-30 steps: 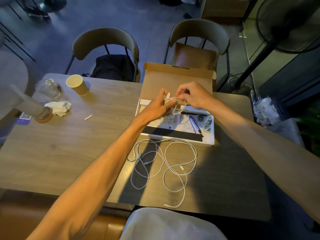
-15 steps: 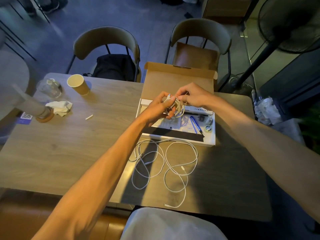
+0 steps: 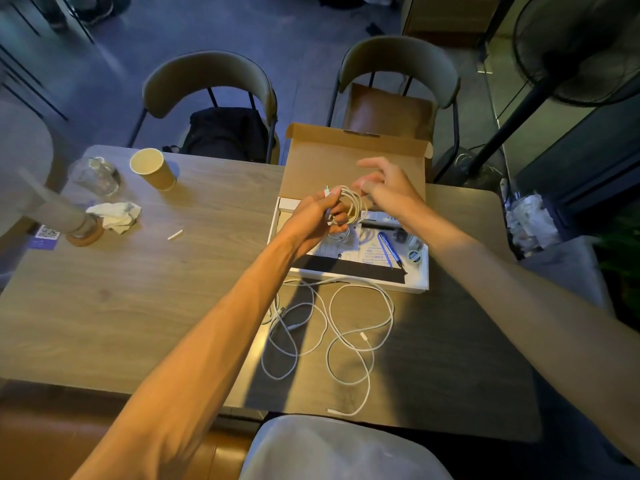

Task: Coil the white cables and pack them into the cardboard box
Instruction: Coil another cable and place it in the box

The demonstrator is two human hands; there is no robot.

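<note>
My left hand (image 3: 317, 216) grips a coiled white cable (image 3: 349, 209) above the open cardboard box (image 3: 349, 161), whose lid stands up at the back. One plug end sticks out above my thumb. My right hand (image 3: 388, 188) hovers just right of the coil with fingers spread, its fingertips close to the loops; contact is unclear. Loose white cables (image 3: 332, 327) lie tangled on the wooden table (image 3: 138, 299) in front of the box.
In the box lie papers, a blue pen (image 3: 388, 249) and small items. A paper cup (image 3: 154, 169), a glass (image 3: 95, 176), a crumpled tissue (image 3: 116, 214) and a small white stick (image 3: 175, 234) sit at the table's left. Two chairs stand behind; a fan at right.
My right hand has let go of the coil and opened, lifting slightly right. The left hand keeps hold of the coiled cable, which now hangs as finished loops.
</note>
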